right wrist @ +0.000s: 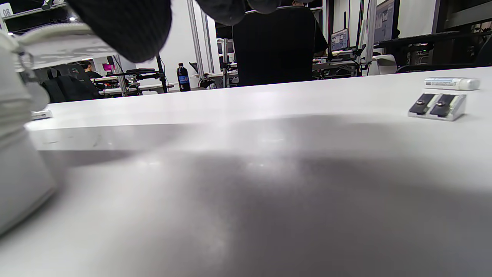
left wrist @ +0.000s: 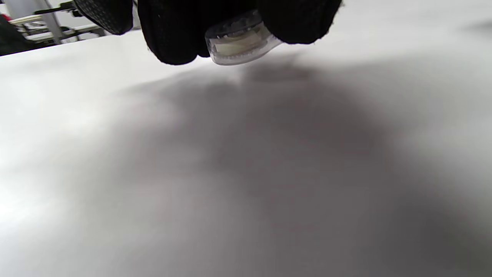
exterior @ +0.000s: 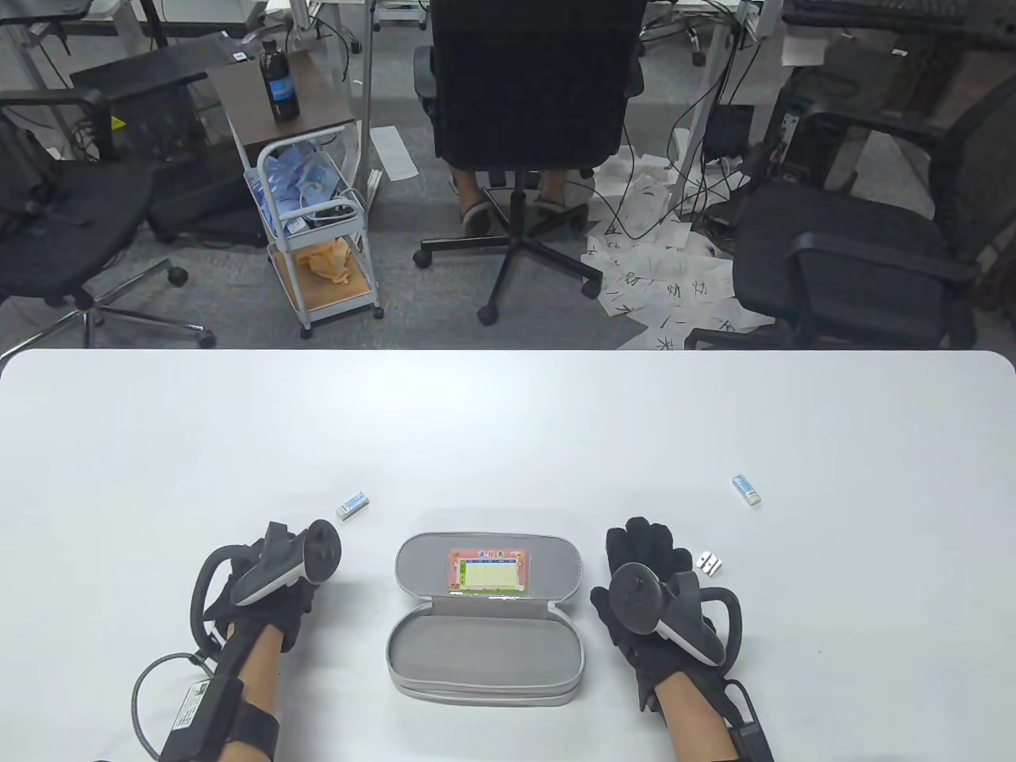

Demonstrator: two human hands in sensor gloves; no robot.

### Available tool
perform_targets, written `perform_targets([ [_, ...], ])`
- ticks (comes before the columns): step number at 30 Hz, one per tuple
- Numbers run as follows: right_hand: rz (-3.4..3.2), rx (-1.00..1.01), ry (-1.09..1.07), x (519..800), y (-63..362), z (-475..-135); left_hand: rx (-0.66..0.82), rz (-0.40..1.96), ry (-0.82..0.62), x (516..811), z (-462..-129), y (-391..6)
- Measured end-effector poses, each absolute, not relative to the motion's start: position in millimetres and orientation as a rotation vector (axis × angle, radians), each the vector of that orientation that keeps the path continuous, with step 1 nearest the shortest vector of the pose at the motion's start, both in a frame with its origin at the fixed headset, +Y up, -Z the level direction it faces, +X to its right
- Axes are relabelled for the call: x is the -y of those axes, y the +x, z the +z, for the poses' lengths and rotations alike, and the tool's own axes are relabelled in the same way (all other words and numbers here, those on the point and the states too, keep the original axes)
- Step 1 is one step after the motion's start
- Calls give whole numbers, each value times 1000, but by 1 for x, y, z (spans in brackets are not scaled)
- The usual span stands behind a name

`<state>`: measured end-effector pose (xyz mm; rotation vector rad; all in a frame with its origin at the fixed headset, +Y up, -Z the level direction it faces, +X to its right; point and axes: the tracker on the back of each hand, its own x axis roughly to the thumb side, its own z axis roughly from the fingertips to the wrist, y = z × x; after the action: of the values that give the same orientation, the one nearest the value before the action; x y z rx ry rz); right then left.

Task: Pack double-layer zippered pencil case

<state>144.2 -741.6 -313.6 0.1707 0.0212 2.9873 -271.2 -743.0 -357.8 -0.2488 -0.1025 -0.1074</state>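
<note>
The grey pencil case point(exterior: 486, 617) lies open on the white table point(exterior: 508, 421), with a colourful timetable card in its lid and its lower half bare. My left hand point(exterior: 274, 591) is left of the case; in the left wrist view my fingertips point(left wrist: 173, 42) pinch a small clear plastic correction tape point(left wrist: 240, 42) just above the table. My right hand point(exterior: 647, 556) rests flat and empty on the table right of the case, fingers spread. The case's wall shows at the left edge of the right wrist view point(right wrist: 19, 161).
A white-and-blue eraser point(exterior: 352, 503) lies beyond my left hand. A metal two-hole sharpener point(exterior: 709, 563) point(right wrist: 438, 105) lies just right of my right fingers. A second eraser point(exterior: 746, 489) point(right wrist: 451, 83) lies farther right. Office chairs stand beyond the table's far edge.
</note>
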Motion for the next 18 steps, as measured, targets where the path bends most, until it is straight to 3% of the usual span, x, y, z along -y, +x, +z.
perform_targets([
  [2,2978,-24,169,741,144,-314,233,-59,-123,722,-344,-254],
  [4,2975,-32,173,741,144,-314,363,-1,-86,702,-324,-226],
  [7,2978,-38,189,740,144,-314,592,-105,-11,684,-284,-171],
  [12,2973,-6,193,737,142,-312,762,-303,-57,704,-246,-110],
  [15,2968,-7,200,737,142,-312,793,-363,-122,720,-245,-100],
  [18,2955,0,206,736,142,-311,761,-258,-119,714,-255,-113],
])
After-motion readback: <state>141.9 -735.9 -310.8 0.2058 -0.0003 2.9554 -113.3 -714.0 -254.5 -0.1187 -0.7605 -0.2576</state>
